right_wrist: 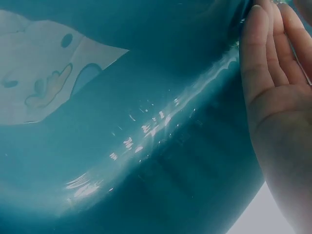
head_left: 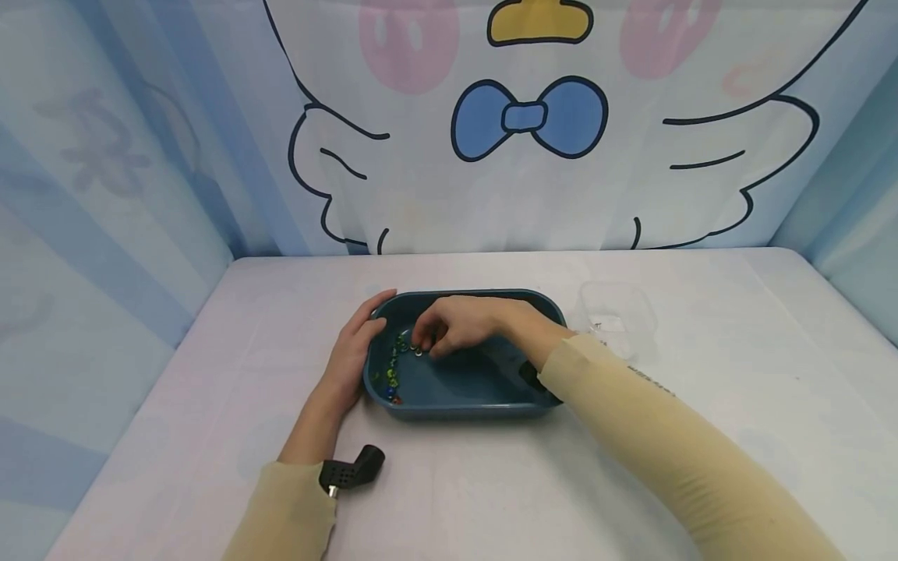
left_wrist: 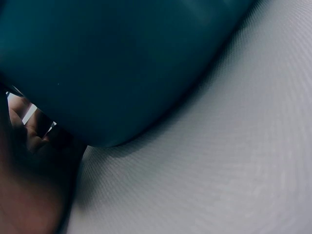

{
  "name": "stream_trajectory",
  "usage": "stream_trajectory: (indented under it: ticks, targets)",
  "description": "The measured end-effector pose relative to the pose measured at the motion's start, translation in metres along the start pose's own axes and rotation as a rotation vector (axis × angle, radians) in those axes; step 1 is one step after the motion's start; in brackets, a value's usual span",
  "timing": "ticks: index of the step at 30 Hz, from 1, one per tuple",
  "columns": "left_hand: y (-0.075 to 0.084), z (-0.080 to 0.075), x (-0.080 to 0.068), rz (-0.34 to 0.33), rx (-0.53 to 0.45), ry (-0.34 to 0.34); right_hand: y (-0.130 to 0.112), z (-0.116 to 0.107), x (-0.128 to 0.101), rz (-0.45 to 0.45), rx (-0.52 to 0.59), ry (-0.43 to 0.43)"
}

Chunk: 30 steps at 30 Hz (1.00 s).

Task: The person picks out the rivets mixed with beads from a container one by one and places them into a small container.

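A dark teal tray [head_left: 484,389] sits on the table, its curved outer wall [left_wrist: 112,78] filling much of the left wrist view. My left hand [head_left: 347,358] grips its left end, thumb over the rim and fingers along the outside. Small glassy beads [head_left: 393,378], green, yellow, blue and red, lie in a row near the tray's left wall. My right hand [head_left: 459,323] reaches into the tray, fingers bent downward. Tiny pale ring-like pieces [head_left: 417,351] lie at its fingertips; whether it pinches one is unclear. In the right wrist view the fingers [right_wrist: 258,53] point away, tips partly cut off.
A clear plastic container [head_left: 617,312] with a few small bits in it stands right of the tray, partly behind my right forearm. The white-covered table [head_left: 491,483] meets a printed curtain [head_left: 421,195] at the back.
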<state>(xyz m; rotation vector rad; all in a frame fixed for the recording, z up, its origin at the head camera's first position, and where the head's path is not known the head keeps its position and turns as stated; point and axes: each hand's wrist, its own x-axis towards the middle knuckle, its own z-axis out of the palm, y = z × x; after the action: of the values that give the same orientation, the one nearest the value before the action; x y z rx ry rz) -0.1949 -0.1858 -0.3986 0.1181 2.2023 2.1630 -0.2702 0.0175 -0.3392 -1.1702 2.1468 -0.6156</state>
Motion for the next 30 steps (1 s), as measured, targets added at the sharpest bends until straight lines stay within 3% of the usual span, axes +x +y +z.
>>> stream_trajectory:
  ticks: [30]
  targets:
    - [0.0008,0.0006,-0.0005,0.005,-0.021,-0.001,-0.0011,0.0075,0.0064,-0.015,-0.117,0.029]
